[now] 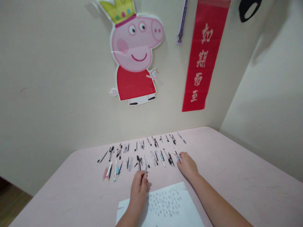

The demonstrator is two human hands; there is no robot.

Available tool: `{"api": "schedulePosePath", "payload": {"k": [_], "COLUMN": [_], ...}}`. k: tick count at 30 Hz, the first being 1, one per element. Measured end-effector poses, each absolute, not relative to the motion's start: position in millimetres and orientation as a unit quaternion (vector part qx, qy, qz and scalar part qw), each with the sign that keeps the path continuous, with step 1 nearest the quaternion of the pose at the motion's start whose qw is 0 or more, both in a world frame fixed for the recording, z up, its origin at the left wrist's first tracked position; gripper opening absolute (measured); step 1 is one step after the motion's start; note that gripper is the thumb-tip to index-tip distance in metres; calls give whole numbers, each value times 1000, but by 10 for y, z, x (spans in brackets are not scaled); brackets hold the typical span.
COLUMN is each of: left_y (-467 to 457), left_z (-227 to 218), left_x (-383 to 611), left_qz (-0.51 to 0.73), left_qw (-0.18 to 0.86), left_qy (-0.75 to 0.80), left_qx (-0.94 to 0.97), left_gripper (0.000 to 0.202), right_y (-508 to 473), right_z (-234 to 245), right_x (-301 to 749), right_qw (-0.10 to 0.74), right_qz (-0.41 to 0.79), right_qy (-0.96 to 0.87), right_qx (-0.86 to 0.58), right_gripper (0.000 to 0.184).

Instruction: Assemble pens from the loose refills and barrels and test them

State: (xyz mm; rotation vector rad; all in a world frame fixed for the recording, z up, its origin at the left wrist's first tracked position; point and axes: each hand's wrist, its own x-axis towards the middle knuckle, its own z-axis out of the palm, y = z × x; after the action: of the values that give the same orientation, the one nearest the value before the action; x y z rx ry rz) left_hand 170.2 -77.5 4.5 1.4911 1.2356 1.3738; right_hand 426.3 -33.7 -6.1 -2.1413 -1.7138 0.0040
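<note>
My left hand (139, 184) is closed around a slim grey pen (146, 169), which points up and away from me, above the near edge of the pen rows. Farther right, my right hand (187, 164) has its fingertips pinched at a small pen part (176, 155) at the right end of the front row. Taken-apart pens lie in two rows across the pink tabletop (227, 176): dark refills (103, 156), clear barrels (130, 164), caps and clips. A paper sheet (163, 205) with rows of handwriting lies below my hands, partly covered by my left forearm.
A pale wall (59, 78) rises behind the table. On it are a pink pig cutout (136, 85) with a crown, a red banner (201, 56) and a purple strip (182, 22). A black looped object (243, 12) hangs at the upper right.
</note>
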Motion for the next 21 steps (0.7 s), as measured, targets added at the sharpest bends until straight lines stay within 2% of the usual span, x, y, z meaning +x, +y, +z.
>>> {"api": "schedulePosePath", "payload": {"k": [4,12,15,18,21], "left_y": [-789,-772,-765,-752,-718], "left_z": [47,24,45,53,24], "left_x": [1687,1659,1637,1608,1572], "left_qz": [522,486,470,461,466], "left_qw": [317,299,284,251,210], "left_qy": [470,467,474,491,510], "left_qx": [637,675,688,696,692], "left_gripper": [17,13,13,14,12], "right_y": [-342,-375,-358,-317,-299], "right_z": [-22,3,-26,-84,-132], "right_x": [4268,4355,4424,4442,4346], "right_qw": [170,143,205,341,461], "right_qz": [-16,-18,6,50,153], "right_qy": [-602,-585,-569,-572,-594], "right_qx": [-780,-798,-797,-744,-641], "right_gripper": [17,14,15,19,21]}}
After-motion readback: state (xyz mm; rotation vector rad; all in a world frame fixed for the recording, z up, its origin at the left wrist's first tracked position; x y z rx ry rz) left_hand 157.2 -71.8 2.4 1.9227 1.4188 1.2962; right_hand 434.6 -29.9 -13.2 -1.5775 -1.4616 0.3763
